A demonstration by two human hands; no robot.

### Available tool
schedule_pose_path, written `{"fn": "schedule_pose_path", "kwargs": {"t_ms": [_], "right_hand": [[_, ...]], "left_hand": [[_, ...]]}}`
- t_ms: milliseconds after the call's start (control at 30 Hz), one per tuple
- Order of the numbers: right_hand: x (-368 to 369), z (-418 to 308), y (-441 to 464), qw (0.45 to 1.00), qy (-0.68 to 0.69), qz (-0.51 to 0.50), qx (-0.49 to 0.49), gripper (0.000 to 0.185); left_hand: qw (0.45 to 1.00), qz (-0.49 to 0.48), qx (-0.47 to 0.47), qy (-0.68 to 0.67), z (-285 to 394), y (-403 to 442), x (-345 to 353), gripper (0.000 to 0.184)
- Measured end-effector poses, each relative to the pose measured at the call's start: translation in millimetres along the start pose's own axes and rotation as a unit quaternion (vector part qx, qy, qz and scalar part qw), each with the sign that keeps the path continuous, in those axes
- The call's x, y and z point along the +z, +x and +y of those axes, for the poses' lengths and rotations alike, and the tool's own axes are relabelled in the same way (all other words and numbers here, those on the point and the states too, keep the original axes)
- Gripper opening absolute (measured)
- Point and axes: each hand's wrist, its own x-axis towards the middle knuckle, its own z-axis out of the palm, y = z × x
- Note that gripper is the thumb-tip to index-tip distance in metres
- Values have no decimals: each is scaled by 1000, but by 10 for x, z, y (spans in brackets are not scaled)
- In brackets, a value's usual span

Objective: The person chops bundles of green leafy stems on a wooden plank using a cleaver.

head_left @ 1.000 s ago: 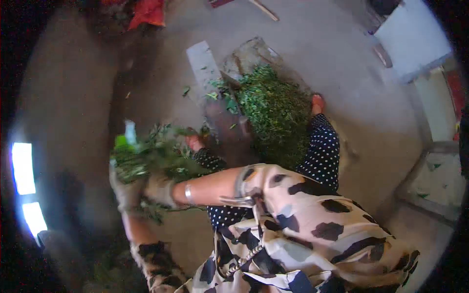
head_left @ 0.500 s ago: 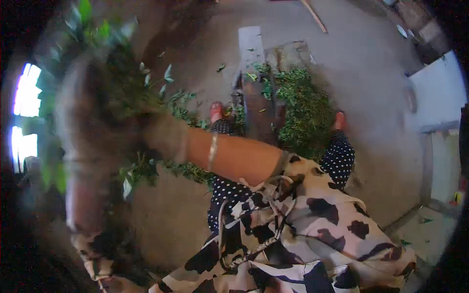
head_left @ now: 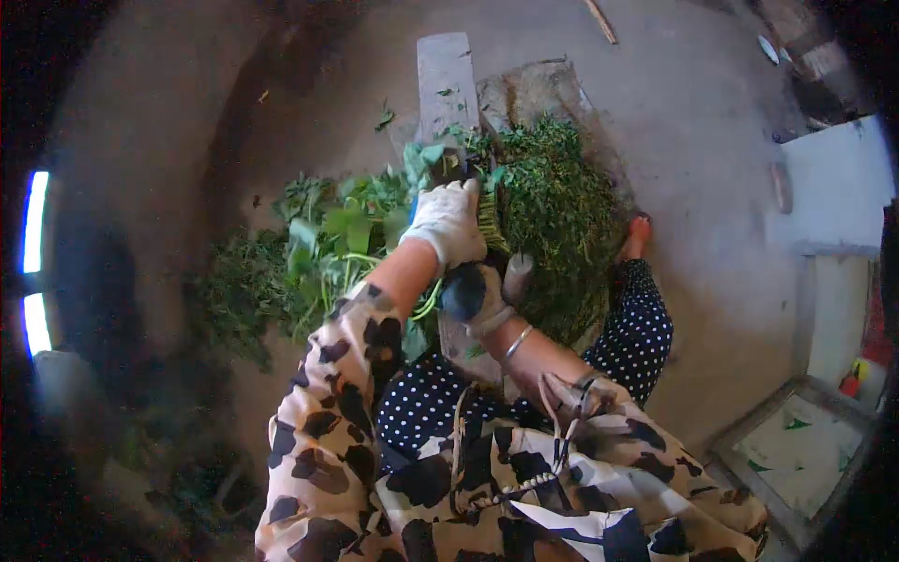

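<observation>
My left hand [head_left: 448,220], in a white glove, is closed on a bundle of leafy green stems [head_left: 356,225] lying across a narrow wooden board [head_left: 444,70]. Stem ends poke out to the right of the fist. Just below, my right hand [head_left: 476,298], in a light glove with a dark palm, is curled closed. Pale stems run toward it from the left, but what its fingers hold is hidden. Close to its right side stands a short round wooden handle [head_left: 517,274]; I cannot tell whether the hand touches it.
A heap of finely chopped greens [head_left: 557,215] covers the floor right of the board. More leafy greens [head_left: 248,290] lie left. My foot [head_left: 637,232] is beside the heap. A white box [head_left: 838,183] and a framed pale panel [head_left: 796,450] stand at the right.
Both arms, which reached far left amid blurred leaves, have come back to the board. The leafy bundle now lies across it under my left hand. The view has turned slightly.
</observation>
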Motion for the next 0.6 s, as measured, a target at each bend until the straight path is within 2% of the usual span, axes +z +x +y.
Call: {"fn": "schedule_pose_path", "kwargs": {"t_ms": [67, 100, 133, 200, 233, 267, 300, 367, 433, 467, 500, 533, 567, 600], "right_hand": [[314, 16, -54, 987, -110, 69, -90, 28], [-325, 86, 89, 988, -38, 137, -61, 27], [-133, 52, 37, 987, -41, 144, -57, 27], [395, 60, -128, 950, -278, 120, -71, 35], [610, 8, -258, 949, -283, 122, -61, 35], [806, -69, -446, 849, -515, 114, -36, 36], [887, -96, -627, 693, -714, 97, -10, 40], [757, 12, -987, 719, -677, 155, -20, 42], [1880, -444, -975, 752, -646, 76, 106, 44], [2049, -648, -1010, 823, -554, 64, 110, 42], [2205, -925, -963, 804, -593, -14, 38, 36], [2369, -1115, -869, 790, -611, -1, -49, 32], [2451, -1267, -732, 746, -656, 28, -113, 28], [2422, -1410, -508, 658, -742, 56, -111, 47]], "left_hand": [[999, -40, 6, -20, -127, 142, 152, 65], [992, -115, -42, -39, -37, 101, -66, 53], [991, -118, -43, -46, -51, 103, -82, 53], [995, -81, -23, -54, -172, 106, -72, 55], [996, -73, -29, -48, -170, 140, 20, 58], [995, -71, -35, -58, -148, 119, 46, 58], [997, -57, -39, -29, -106, 81, 58, 60], [999, -35, -38, -6, -52, -17, 50, 64], [999, -34, -30, -16, -164, 32, 86, 64], [999, -32, -20, -4, -191, 61, 123, 65], [999, -18, -16, -24, -210, 88, 183, 65], [999, -17, -17, -26, -215, 102, 200, 65], [999, -31, -8, -26, -199, 114, 190, 65], [999, -45, 0, -23, -180, 115, 150, 66]]}}
